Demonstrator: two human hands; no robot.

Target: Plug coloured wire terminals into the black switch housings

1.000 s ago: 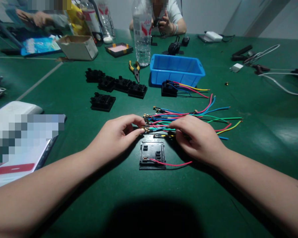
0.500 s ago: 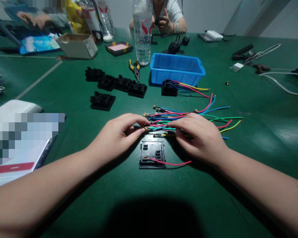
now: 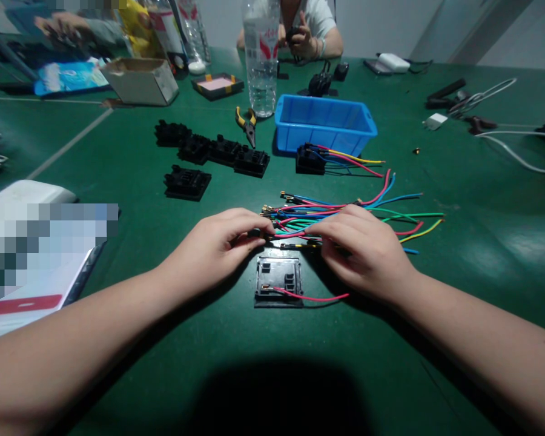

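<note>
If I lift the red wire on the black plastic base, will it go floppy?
The red wire probably bends easily, being thin and curved. It might tug the black plastic base, since its metal terminal seems seated there.

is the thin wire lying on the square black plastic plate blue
No, the thin wire on the square black plastic plate has red insulation.

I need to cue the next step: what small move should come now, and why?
Probably the left hand should ease one wire clear of the wire bundle: its fingertips are at the metal-tipped end, the right hand lies over the same bundle, and the black plate nearer the person carries just one red wire.
</note>
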